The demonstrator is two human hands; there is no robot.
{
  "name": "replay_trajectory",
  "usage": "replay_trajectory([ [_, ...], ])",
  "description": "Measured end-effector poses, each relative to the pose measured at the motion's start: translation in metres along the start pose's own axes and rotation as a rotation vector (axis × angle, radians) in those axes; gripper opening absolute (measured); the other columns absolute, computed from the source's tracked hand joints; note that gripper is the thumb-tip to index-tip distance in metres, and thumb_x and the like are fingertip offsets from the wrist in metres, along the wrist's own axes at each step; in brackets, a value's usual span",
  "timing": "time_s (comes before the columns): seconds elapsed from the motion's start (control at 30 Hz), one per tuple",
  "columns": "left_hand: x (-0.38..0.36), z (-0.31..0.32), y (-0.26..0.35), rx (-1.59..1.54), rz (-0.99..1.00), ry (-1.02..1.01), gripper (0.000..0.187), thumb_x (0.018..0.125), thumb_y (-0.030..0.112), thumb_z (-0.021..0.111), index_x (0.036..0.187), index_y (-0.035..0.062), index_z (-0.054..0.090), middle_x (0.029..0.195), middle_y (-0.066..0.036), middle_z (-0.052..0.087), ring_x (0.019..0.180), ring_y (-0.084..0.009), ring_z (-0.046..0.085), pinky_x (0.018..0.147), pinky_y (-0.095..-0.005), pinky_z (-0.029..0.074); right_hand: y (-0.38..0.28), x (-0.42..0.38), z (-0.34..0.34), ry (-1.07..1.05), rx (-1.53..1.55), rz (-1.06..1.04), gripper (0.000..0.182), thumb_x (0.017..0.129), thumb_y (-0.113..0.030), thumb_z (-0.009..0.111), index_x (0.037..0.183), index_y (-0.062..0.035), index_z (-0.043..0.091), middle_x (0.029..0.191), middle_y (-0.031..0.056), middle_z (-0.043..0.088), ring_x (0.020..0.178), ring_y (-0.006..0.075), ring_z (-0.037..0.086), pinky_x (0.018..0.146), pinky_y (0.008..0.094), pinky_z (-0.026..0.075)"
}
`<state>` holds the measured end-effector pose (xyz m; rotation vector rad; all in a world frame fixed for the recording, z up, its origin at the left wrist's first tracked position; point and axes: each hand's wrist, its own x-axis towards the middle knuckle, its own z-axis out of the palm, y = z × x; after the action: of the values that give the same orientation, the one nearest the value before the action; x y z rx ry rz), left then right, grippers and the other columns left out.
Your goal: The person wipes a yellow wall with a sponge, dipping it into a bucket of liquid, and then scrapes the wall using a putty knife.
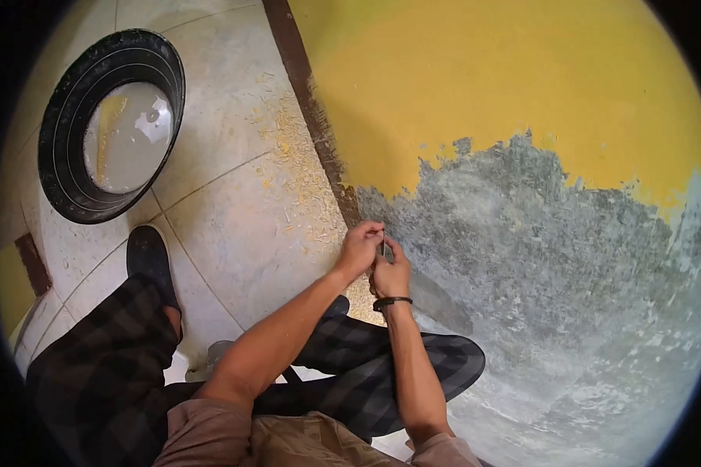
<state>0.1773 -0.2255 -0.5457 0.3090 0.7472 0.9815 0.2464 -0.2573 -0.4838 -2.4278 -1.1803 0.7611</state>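
My left hand [361, 247] is closed, its fingertips pinched together beside the foot of the wall. Close against it, my right hand [392, 268] is closed too, thumb and forefinger meeting the left fingertips; a dark band circles that wrist. Between the hands shows a thin, dark, narrow piece [381, 247], mostly covered by the fingers, and I cannot tell its kind. Just beyond the hands rises the wall, with yellow paint [506, 70] above and a large bare grey patch [522, 249] with a ragged edge.
A black bucket [58, 148] with cloudy liquid stands on the tiled floor [218, 218] at upper left. Yellow and pale paint flakes [308, 183] lie along the brown skirting strip [300, 78]. My dark shoe [149, 253] is below the bucket; my bent knee [463, 362] is near the wall.
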Motion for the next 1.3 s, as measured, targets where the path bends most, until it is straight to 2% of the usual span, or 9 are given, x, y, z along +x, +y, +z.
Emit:
replay_trajectory([
  [0.33, -0.001, 0.000, 0.004, 0.007, 0.014, -0.033, 0.024, 0.089, 0.008, 0.052, 0.111, -0.0011, 0.056, 0.094, -0.004, 0.059, 0.087, -0.0109, 0.053, 0.079, -0.0241, 0.043, -0.031, -0.012, -0.006, -0.026, 0.064, 0.224, 0.032, 0.085, -0.012, 0.058, 0.115, 0.0009, 0.055, 0.097, 0.0183, 0.064, 0.087, 0.0229, 0.061, 0.076, 0.0333, 0.047],
  [0.47, -0.004, 0.009, -0.002, 0.095, 0.071, -0.015, 0.026, 0.088, 0.006, 0.051, 0.112, -0.0020, 0.055, 0.089, -0.002, 0.057, 0.077, -0.0076, 0.050, 0.069, -0.0226, 0.043, -0.045, -0.016, -0.010, -0.018, 0.198, 0.221, 0.035, 0.082, -0.011, 0.060, 0.115, 0.0002, 0.055, 0.092, 0.0186, 0.064, 0.074, 0.0211, 0.061, 0.065, 0.0328, 0.048],
  [0.53, 0.003, -0.002, -0.006, -0.070, 0.082, -0.058, 0.029, 0.087, 0.005, 0.051, 0.115, -0.0026, 0.054, 0.086, -0.002, 0.055, 0.073, -0.0076, 0.048, 0.067, -0.0224, 0.042, -0.028, -0.006, 0.000, 0.075, -0.132, -0.210, 0.031, 0.083, -0.008, 0.057, 0.113, -0.0007, 0.056, 0.088, 0.0181, 0.063, 0.062, 0.0187, 0.059, 0.052, 0.0316, 0.047],
  [0.57, 0.004, -0.005, 0.003, -0.028, -0.012, -0.017, 0.030, 0.087, 0.003, 0.050, 0.116, -0.0030, 0.053, 0.085, -0.001, 0.055, 0.071, -0.0082, 0.048, 0.065, -0.0220, 0.041, -0.047, -0.009, -0.005, -0.059, 0.039, 0.214, 0.031, 0.082, -0.006, 0.054, 0.113, -0.0014, 0.057, 0.089, 0.0193, 0.063, 0.066, 0.0225, 0.062, 0.054, 0.0324, 0.049],
  [0.7, 0.000, 0.001, -0.005, -0.038, -0.008, -0.011, 0.027, 0.088, 0.005, 0.049, 0.113, -0.0032, 0.054, 0.086, -0.001, 0.054, 0.071, -0.0074, 0.047, 0.065, -0.0217, 0.041, 0.012, 0.014, 0.010, 0.042, -0.027, -0.074, 0.035, 0.079, -0.003, 0.050, 0.113, -0.0014, 0.057, 0.078, 0.0150, 0.062, 0.053, 0.0186, 0.057, 0.044, 0.0306, 0.043],
  [0.87, 0.008, -0.012, -0.006, 0.011, -0.056, -0.024, 0.028, 0.088, 0.005, 0.050, 0.114, -0.0023, 0.055, 0.094, -0.003, 0.057, 0.080, -0.0093, 0.052, 0.071, -0.0216, 0.043, -0.029, 0.005, 0.007, -0.095, 0.049, 0.263, 0.032, 0.079, -0.003, 0.052, 0.111, -0.0009, 0.058, 0.086, 0.0184, 0.065, 0.073, 0.0254, 0.064, 0.064, 0.0341, 0.050],
  [1.0, 0.010, -0.011, -0.014, 0.068, -0.014, 0.038, 0.025, 0.089, 0.004, 0.050, 0.112, -0.0022, 0.055, 0.088, -0.002, 0.057, 0.076, -0.0090, 0.051, 0.069, -0.0224, 0.043, -0.003, 0.017, 0.019, 0.054, -0.016, 0.008, 0.033, 0.078, -0.003, 0.052, 0.110, -0.0003, 0.058, 0.073, 0.0135, 0.063, 0.053, 0.0190, 0.058, 0.046, 0.0317, 0.044],
  [1.07, 0.020, -0.018, -0.018, -0.002, -0.010, -0.001, 0.025, 0.089, 0.005, 0.050, 0.112, -0.0023, 0.055, 0.086, -0.002, 0.057, 0.074, -0.0088, 0.050, 0.068, -0.0232, 0.043, -0.055, 0.004, 0.011, -0.060, 0.093, 0.398, 0.033, 0.077, -0.004, 0.055, 0.110, 0.0000, 0.059, 0.091, 0.0199, 0.066, 0.085, 0.0280, 0.064, 0.075, 0.0354, 0.048],
  [1.3, 0.014, -0.019, -0.012, 0.066, -0.008, 0.027, 0.023, 0.090, 0.007, 0.049, 0.112, -0.0005, 0.055, 0.087, -0.001, 0.057, 0.076, -0.0088, 0.052, 0.068, -0.0231, 0.043, -0.028, 0.013, 0.020, -0.003, 0.043, 0.198, 0.034, 0.076, -0.005, 0.055, 0.110, 0.0002, 0.060, 0.095, 0.0203, 0.065, 0.090, 0.0290, 0.062, 0.079, 0.0347, 0.047],
])
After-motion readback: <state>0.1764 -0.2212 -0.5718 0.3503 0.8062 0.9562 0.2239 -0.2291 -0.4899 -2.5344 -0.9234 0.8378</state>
